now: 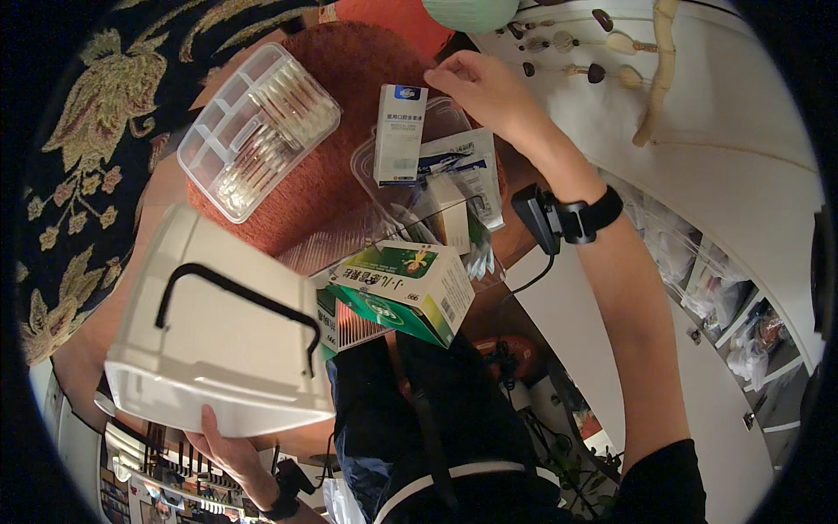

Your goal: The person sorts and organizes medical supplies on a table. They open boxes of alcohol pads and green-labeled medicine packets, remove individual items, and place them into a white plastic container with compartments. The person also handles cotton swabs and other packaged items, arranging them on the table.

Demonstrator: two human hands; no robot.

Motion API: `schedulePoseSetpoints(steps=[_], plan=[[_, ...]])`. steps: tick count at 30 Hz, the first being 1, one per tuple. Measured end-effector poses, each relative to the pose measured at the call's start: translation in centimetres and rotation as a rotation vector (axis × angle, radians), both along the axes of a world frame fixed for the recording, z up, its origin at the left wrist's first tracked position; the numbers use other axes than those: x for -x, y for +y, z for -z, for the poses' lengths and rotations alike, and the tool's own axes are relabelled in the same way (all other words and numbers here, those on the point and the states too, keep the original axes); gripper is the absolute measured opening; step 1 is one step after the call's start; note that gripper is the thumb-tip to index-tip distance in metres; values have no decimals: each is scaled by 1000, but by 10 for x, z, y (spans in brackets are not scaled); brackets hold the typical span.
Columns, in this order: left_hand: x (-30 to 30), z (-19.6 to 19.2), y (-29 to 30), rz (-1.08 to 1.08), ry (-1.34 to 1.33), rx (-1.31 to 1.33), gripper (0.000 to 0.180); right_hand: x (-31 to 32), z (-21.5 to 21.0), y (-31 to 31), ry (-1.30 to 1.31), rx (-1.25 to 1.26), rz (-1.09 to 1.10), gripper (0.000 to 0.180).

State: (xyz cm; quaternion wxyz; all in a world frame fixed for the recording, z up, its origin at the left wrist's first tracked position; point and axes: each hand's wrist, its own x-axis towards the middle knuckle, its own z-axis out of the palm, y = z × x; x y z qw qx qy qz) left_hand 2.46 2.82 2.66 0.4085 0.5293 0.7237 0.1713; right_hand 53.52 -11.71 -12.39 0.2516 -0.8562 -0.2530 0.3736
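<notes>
My left hand (229,450) grips the lower edge of a white box lid (218,336) with a black handle and holds it tilted up at the lower left. My right hand (484,87) reaches to the far side, its fingertips close beside a tall white and blue carton (399,133) that stands in a clear plastic box (410,214). That box also holds paper sachets (463,166), a small white carton (449,214) and a green and white carton (406,288) lying at its near edge. A black band with a small device (567,218) sits on my right wrist.
A clear divided tray of cotton swabs (257,131) lies on a round orange woven seat (340,96). A dark floral carpet (96,166) spreads at the left. A white cabinet top (724,131) with beads and a curved stick is at the right, shelves below it.
</notes>
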Motion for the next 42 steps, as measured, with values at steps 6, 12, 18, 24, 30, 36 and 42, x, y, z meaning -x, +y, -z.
schedulePoseSetpoints(steps=[6, 12, 18, 24, 30, 36, 42], plan=[[43, -1, -22, 433, 411, -239, 36, -8, -3, 26, 161, 84, -19, 39], [28, 3, -29, 536, 583, -230, 30, -19, 4, 25, 360, 82, -136, 45], [17, 8, -34, 290, 311, -94, 25, -15, 23, 16, 343, -38, -104, 46], [25, 19, -37, 182, 258, -107, 30, -19, 31, 8, 428, -79, -175, 45], [34, 18, -37, 96, 182, -65, 44, -11, 33, 10, 486, -165, -169, 46], [16, 15, -44, 184, 267, -41, 27, -10, 27, 11, 442, -135, -204, 42], [27, 12, -47, -2, -111, 3, 22, 2, 9, 20, 195, -199, -125, 39]])
